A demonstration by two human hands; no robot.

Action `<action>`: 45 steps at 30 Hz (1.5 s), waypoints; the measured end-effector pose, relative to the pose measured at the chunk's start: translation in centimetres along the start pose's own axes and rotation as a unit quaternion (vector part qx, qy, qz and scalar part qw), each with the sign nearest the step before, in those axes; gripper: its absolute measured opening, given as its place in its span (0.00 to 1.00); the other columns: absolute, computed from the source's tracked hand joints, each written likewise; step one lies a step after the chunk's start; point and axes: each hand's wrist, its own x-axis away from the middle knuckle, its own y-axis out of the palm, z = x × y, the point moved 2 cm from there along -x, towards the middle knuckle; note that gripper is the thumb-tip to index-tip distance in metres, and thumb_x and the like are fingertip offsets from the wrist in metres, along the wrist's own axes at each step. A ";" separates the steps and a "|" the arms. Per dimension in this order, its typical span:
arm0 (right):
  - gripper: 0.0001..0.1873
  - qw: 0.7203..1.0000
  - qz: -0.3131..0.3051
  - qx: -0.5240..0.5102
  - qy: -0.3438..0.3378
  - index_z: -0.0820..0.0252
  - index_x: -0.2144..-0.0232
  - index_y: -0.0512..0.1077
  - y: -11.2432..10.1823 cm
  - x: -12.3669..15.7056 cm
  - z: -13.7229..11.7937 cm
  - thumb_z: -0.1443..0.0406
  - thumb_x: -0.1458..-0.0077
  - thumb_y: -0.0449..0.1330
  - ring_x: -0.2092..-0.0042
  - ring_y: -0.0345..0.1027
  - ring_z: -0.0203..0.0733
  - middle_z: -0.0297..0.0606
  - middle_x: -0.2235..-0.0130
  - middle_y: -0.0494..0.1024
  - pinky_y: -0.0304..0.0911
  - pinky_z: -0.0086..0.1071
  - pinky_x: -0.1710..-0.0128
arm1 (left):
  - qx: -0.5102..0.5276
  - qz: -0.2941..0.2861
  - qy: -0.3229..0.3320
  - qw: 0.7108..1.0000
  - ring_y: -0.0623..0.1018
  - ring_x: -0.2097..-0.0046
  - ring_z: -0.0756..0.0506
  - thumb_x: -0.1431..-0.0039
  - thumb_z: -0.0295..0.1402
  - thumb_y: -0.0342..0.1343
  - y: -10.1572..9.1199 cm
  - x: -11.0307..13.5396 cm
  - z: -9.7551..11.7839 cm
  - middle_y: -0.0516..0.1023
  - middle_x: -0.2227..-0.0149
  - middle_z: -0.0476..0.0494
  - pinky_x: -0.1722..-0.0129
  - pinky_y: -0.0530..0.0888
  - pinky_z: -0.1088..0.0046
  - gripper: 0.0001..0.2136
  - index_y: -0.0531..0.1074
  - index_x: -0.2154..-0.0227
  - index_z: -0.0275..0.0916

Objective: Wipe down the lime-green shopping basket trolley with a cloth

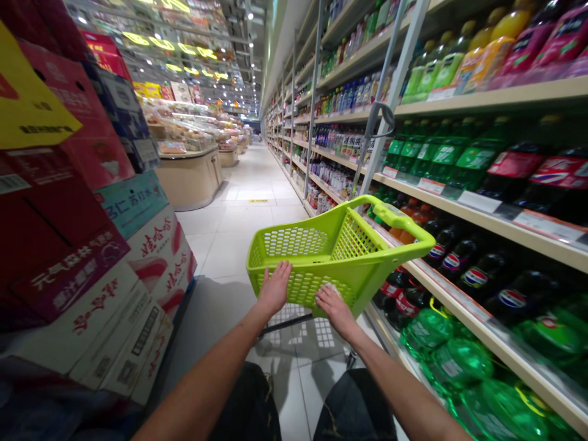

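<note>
A lime-green plastic shopping cart point(316, 269) with perforated basket walls stands sideways in front of me, its handle point(408, 226) to the right. I see only the basket's bare green inside. My left hand point(275, 288) rests against the near wall, fingers stretched up to the rim. Lower and to the right, my right hand point(334, 309) presses on the same wall. A small crumpled white piece, like a tissue point(334, 290), shows at its fingers, which partly hide it.
Shelves with green soda bottles point(441, 150) and cola bottles point(478, 272) rise close on the right. Stacked drink cartons point(151, 245) stand on the left. A tiled aisle point(257, 177) runs ahead, past a rounded display counter point(188, 177). My knees are below the cart.
</note>
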 end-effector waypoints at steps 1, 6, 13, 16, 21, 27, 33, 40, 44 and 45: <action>0.15 1.000 0.009 -0.001 0.010 0.57 0.59 0.71 -0.6 -0.5 0.1 0.70 0.41 0.46 0.43 0.55 0.40 0.38 0.56 0.75 0.62 0.43 0.49 | 0.000 0.003 -0.006 1.000 0.49 0.38 0.45 0.53 0.18 0.38 -0.1 -0.1 0.1 0.50 0.38 0.42 0.42 0.48 0.52 0.31 0.50 0.42 0.37; 0.17 0.997 0.061 0.019 0.051 0.55 0.56 0.70 -3.1 -5.5 1.7 0.71 0.42 0.46 0.41 0.50 0.41 0.39 0.51 0.71 0.55 0.45 0.45 | 0.009 0.011 0.028 0.999 0.49 0.38 0.45 0.54 0.20 0.41 -0.5 -1.1 2.2 0.48 0.38 0.42 0.42 0.48 0.51 0.32 0.48 0.42 0.35; 0.17 0.999 0.006 0.025 0.024 0.56 0.59 0.71 -1.4 0.7 1.6 0.72 0.41 0.44 0.44 0.56 0.39 0.39 0.55 0.75 0.63 0.41 0.51 | 0.008 -0.003 0.036 0.999 0.50 0.38 0.46 0.56 0.18 0.41 -0.5 -1.1 2.5 0.49 0.38 0.44 0.42 0.47 0.51 0.33 0.49 0.42 0.36; 0.17 0.999 0.027 0.021 0.028 0.57 0.58 0.71 -3.2 -0.2 2.0 0.72 0.42 0.46 0.42 0.53 0.39 0.40 0.54 0.74 0.60 0.42 0.48 | 0.013 -0.003 0.023 1.000 0.51 0.38 0.45 0.56 0.20 0.41 -0.8 -1.5 2.8 0.50 0.38 0.42 0.42 0.47 0.49 0.33 0.49 0.42 0.35; 0.17 0.996 0.066 0.039 0.046 0.58 0.55 0.69 -5.3 -3.4 3.2 0.72 0.43 0.47 0.40 0.49 0.42 0.41 0.51 0.71 0.54 0.46 0.45 | 0.013 -0.003 0.060 0.998 0.49 0.38 0.46 0.55 0.22 0.41 -0.8 -2.0 4.7 0.47 0.38 0.43 0.41 0.47 0.51 0.32 0.48 0.42 0.34; 0.15 0.999 -0.003 0.030 0.017 0.55 0.57 0.70 -3.5 1.9 2.4 0.70 0.41 0.46 0.43 0.55 0.38 0.37 0.54 0.74 0.61 0.41 0.49 | 0.000 -0.019 0.057 0.998 0.49 0.38 0.46 0.56 0.21 0.41 -0.8 -1.8 4.5 0.47 0.38 0.45 0.42 0.48 0.50 0.34 0.47 0.42 0.35; 0.19 0.988 0.106 0.055 0.097 0.56 0.53 0.68 -9.6 -1.5 5.6 0.73 0.44 0.46 0.41 0.49 0.44 0.40 0.50 0.70 0.54 0.48 0.44 | 0.013 -0.016 0.051 0.999 0.47 0.37 0.46 0.55 0.23 0.42 -0.9 -2.0 5.1 0.45 0.37 0.44 0.41 0.46 0.51 0.33 0.46 0.41 0.34; 0.17 0.999 0.016 0.041 0.019 0.56 0.55 0.69 -8.0 4.2 4.1 0.73 0.43 0.47 0.43 0.55 0.40 0.38 0.55 0.74 0.62 0.42 0.48 | 0.016 -0.021 0.053 0.998 0.46 0.37 0.46 0.56 0.22 0.43 -0.8 -1.7 5.4 0.44 0.37 0.45 0.41 0.47 0.52 0.35 0.45 0.41 0.35; 0.19 0.996 0.049 0.034 0.062 0.57 0.54 0.69 -9.9 3.0 3.8 0.73 0.44 0.47 0.43 0.54 0.42 0.41 0.52 0.72 0.61 0.43 0.48 | 0.011 -0.019 0.020 1.000 0.46 0.37 0.45 0.55 0.24 0.44 -0.8 -1.7 4.3 0.44 0.37 0.42 0.41 0.47 0.52 0.34 0.45 0.41 0.33; 0.20 0.992 0.079 0.041 0.084 0.57 0.54 0.69 -11.3 1.7 4.4 0.74 0.45 0.46 0.42 0.53 0.43 0.41 0.51 0.71 0.59 0.45 0.46 | 0.007 -0.016 0.000 1.000 0.46 0.37 0.44 0.55 0.24 0.43 -0.7 -1.7 3.9 0.43 0.37 0.41 0.42 0.48 0.51 0.34 0.45 0.41 0.32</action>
